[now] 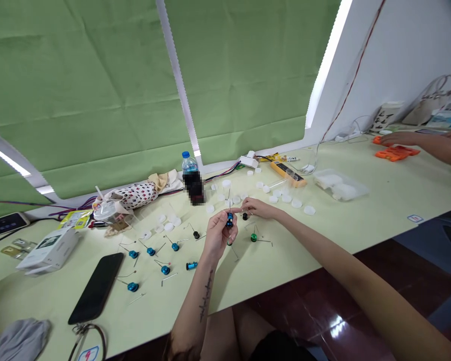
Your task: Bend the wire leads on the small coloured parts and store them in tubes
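Note:
My left hand (pixel 218 230) is closed, its fingertips gripping a small blue metal cylinder (pixel 229 219) with a thin wire standing up from it. Just to the right, my right hand (pixel 257 206) has its fingers pinched together; what they hold, if anything, is too small to make out. Below those fingertips sits a small black piece (pixel 244 216). A green piece with bent wires (pixel 253 237) lies nearest on the table to the right. Several blue pieces with wires, such as one blue piece (pixel 165 269), and a plain blue cylinder (pixel 191 265) lie left of my left wrist.
White round caps (pixel 286 198) are scattered behind my hands, near a yellow multimeter (pixel 288 173) and a plastic tray (pixel 340 184). A bottle (pixel 190 163) stands at the back. A phone (pixel 96 288) and white box (pixel 48 250) lie left. Another person's hand (pixel 398 139) touches orange parts (pixel 396 153).

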`<state>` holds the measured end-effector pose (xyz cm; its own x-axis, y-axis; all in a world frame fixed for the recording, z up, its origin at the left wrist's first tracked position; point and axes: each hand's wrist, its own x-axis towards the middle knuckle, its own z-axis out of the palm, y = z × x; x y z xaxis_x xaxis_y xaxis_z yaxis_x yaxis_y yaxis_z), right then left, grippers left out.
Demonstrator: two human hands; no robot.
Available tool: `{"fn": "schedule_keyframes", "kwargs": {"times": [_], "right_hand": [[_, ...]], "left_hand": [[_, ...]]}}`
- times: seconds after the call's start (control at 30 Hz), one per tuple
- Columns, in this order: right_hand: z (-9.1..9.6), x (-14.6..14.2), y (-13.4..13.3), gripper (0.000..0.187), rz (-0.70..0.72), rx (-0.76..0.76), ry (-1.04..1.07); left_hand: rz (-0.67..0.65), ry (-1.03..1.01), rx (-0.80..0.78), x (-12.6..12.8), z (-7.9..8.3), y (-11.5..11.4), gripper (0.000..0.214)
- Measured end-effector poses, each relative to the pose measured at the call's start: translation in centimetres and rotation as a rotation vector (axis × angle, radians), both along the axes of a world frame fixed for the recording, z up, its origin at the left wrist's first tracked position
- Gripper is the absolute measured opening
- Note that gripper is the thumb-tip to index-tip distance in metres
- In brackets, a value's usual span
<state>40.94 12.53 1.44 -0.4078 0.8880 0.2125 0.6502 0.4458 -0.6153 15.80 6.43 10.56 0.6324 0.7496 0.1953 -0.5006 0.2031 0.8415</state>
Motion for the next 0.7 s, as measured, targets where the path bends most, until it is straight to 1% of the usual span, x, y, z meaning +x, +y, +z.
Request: {"fn": "schedule_keyframes", "kwargs": {"times": [0.1, 0.23, 0.4, 0.5, 0.57, 0.63, 0.7], "right_hand": [[0.0, 0.0, 1.4, 0.03, 0.068, -0.017, 0.003], [0.0, -0.4, 2.4, 0.02, 0.151, -0.042, 0.003], [-0.1, -1.0, 2.6, 0.012, 0.138, -0.043, 0.004], [0.0, -1.3, 2.5, 0.01, 0.089, -0.042, -0.007], [0.3, -1.1, 2.0, 0.009, 0.027, -0.031, -0.011], [0.8, -0.2, 1.0, 0.01, -0.08, -0.001, -0.006], [1.4, 1.3, -0.6, 0.015, -0.228, 0.045, 0.005]], "left_hand": [[0.016, 0.001, 0.005, -0.2, 0.1, 0.0, 0.036], [0.017, 0.008, 0.004, -0.4, 0.1, 0.1, 0.035], [0.009, 0.013, -0.003, -0.4, 0.2, 0.0, 0.034], [0.012, 0.028, -0.003, -0.3, 0.3, -0.1, 0.035], [0.013, 0.036, -0.003, -0.4, 0.4, -0.2, 0.035], [0.011, 0.037, -0.002, -0.4, 0.4, -0.2, 0.035], [0.012, 0.033, 0.001, -0.5, 0.3, -0.1, 0.034]]}}
